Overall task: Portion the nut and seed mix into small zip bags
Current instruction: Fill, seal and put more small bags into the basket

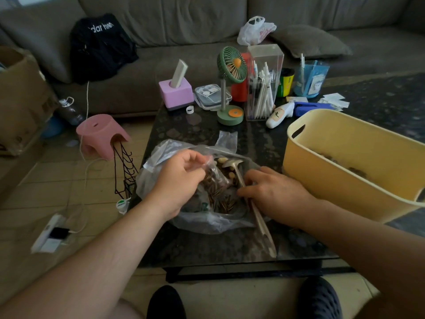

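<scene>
Two dark shoes [166,302] are showing at the bottom edge, nearer than either hand. Above them the dark tabletop [207,247] is carrying a big clear bag [161,171] lying open, with seeds and nuts [220,199] piled inside it.

The left hand [177,180] is hovering over the big bag's left side, its fingers curling and pinching the top of a small bag [213,178] that is already holding some seeds. The small bag is hanging just right of the left fingertips, inside the mouth of the big bag.

The right hand [273,194] is lying just right of the seeds, knuckles up, its fingers curling round the middle of a long pale spoon [232,163]. The spoon's bowl is pointing away from that hand, sitting over the nuts between the two hands, while its handle is running back under the hand toward the tabletop's near edge.

Just right of the right hand, a yellow tub [340,180] is standing on the tabletop.

Beyond both hands are standing a green fan [231,67], a clear box of pens [264,88] and a pink block [176,94]. Far left of the left hand, a pink stool [99,134] is sitting on the floor. A grey sofa [184,24] is running behind everything.
</scene>
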Motion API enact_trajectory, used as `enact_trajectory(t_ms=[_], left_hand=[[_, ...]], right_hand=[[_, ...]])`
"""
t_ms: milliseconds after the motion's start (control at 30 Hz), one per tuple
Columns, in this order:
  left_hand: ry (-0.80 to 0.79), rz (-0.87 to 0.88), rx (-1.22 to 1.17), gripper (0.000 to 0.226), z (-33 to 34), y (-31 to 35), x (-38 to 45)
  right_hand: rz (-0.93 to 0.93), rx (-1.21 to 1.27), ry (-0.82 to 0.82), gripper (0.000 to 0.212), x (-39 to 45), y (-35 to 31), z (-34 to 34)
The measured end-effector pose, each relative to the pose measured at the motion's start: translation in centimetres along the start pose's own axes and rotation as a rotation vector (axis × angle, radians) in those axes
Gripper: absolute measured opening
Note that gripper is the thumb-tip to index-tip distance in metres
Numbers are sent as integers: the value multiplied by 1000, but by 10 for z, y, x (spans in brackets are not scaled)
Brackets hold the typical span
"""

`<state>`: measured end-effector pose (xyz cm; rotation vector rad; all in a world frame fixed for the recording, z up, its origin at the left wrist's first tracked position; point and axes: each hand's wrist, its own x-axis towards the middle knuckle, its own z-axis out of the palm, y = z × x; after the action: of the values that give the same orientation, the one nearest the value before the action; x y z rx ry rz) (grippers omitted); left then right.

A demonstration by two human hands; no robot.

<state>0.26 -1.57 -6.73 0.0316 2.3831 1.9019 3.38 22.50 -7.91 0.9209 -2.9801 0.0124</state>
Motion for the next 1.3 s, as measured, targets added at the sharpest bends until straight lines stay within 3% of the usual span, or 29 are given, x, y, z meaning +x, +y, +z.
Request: enact_trajectory(t_ms=[133, 233, 300, 467, 667, 867, 967, 1167, 1300], left_hand=[[-28, -26, -14, 42, 3, 2, 0], [-69, -3, -45, 46, 5, 2, -1], [-100, 11, -68, 43, 6, 4, -1], [-37, 6, -175, 39, 14, 3, -3], [3, -38, -446, 23, 17, 10, -6], [-254, -219, -260, 46, 15, 7, -10], [-282, -215, -199, 39, 17, 1, -10], [-320, -245, -234, 27, 17, 2, -9], [-335, -222, -178, 28, 17, 3, -11]], right_hand=[[11, 119, -45, 50, 7, -2, -3], [199, 500, 102, 51, 17, -7, -16], [349, 793, 74, 53, 23, -13, -23], [389, 1032, -12, 86, 30, -23, -14], [461, 1114, 101, 37, 32, -21, -12], [404, 1397, 141, 47, 30, -15, -16], [354, 1460, 99, 43, 27, -14, -19], [451, 1637, 24, 32, 26, -12, -23], [490, 1689, 68, 19, 25, -14, -26]])
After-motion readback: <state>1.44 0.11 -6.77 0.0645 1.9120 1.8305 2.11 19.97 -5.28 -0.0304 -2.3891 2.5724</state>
